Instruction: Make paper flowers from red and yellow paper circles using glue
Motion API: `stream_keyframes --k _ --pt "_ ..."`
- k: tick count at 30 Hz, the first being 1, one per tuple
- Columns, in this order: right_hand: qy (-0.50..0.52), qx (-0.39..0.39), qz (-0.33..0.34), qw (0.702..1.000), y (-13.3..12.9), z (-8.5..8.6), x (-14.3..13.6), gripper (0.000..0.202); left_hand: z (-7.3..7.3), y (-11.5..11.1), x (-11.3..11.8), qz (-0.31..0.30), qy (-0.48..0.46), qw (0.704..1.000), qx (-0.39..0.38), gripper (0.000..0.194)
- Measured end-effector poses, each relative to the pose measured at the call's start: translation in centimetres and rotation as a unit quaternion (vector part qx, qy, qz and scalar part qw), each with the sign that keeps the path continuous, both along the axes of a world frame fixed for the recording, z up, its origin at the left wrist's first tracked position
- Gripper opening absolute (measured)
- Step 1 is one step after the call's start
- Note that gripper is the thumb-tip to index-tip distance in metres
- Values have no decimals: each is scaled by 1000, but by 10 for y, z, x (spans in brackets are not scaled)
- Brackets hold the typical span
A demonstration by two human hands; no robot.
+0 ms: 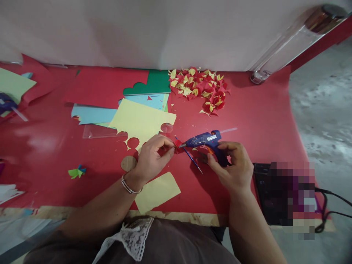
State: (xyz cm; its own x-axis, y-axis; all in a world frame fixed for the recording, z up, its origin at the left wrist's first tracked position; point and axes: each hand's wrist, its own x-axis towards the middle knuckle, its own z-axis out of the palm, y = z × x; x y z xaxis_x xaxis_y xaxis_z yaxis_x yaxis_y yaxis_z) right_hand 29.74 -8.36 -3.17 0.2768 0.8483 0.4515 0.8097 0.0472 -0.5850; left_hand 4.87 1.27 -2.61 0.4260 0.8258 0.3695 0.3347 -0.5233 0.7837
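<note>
Between its thumb and fingers, my left hand [156,156] pinches a small red paper piece [178,146], partly hidden by the fingertips. My right hand [233,167] is wrapped round the handle of a blue glue gun [202,140]. The nozzle points left and meets or nearly meets the red piece. A clear glue stick [228,130] juts from the gun's back end. Below the nozzle a thin blue pen-like stick [194,162] with a pointed metal tip slants across the table. Under my left wrist lies a pale yellow sheet [159,192], with a round wooden disc [128,163] beside it.
Several red and yellow paper flowers [198,86] are heaped at the back. Cut sheets, including a yellow one [140,119] and a red one [107,86], lie left of them. A clear bottle [291,47] stands back right. A green-blue paper piece [77,172] sits left. Cables [326,205] hang right.
</note>
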Motion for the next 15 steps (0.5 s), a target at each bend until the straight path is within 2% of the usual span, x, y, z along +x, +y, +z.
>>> stream_keyframes --k 15 --pt "-11 3 3 1000 0 0 1 24 1 -1 1 2 1 1000 -19 15"
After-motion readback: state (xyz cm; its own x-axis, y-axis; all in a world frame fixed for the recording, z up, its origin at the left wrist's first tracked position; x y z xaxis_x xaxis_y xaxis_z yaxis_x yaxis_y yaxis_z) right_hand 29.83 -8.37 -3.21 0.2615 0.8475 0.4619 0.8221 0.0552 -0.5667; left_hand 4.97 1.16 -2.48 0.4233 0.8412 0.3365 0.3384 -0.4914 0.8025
